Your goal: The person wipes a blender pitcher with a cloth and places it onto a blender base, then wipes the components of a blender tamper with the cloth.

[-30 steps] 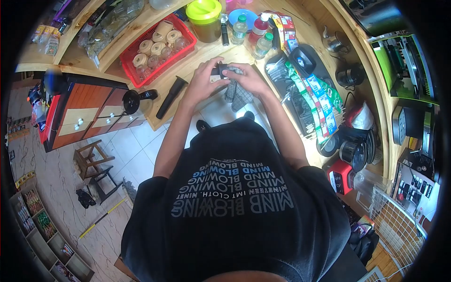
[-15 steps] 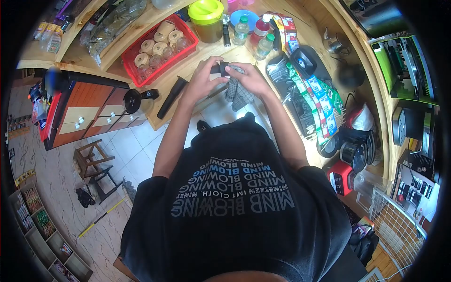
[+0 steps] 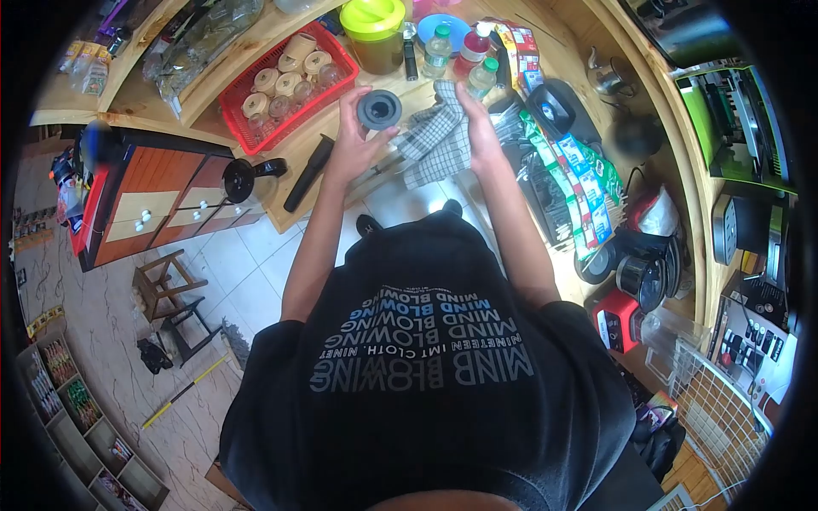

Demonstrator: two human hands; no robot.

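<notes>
My left hand (image 3: 355, 140) grips a dark grey round part (image 3: 370, 110) with a ringed opening in its middle, like a collar or cap; its exact kind is not plain. The opening faces up toward me. In my right hand (image 3: 481, 136) hangs a grey checked cloth (image 3: 439, 136), bunched at the top between thumb and fingers and draping down to the left. The cloth and the round part are apart. Left of my left hand, a long black handle-like piece (image 3: 309, 173) lies on the wooden counter (image 3: 285, 192).
A red basket (image 3: 347, 83) of jars stands at the back left. Behind my hands are a yellow-lidded bucket (image 3: 375, 47), a blue plate (image 3: 456, 32) and bottles (image 3: 439, 53). Sachet strips (image 3: 573, 175) lie on a black tray to the right. A black mug (image 3: 240, 180) is at the left.
My hands have moved apart. The round part has tipped so its opening shows, held in my left hand alone. My right hand has let go of it and lifted the cloth.
</notes>
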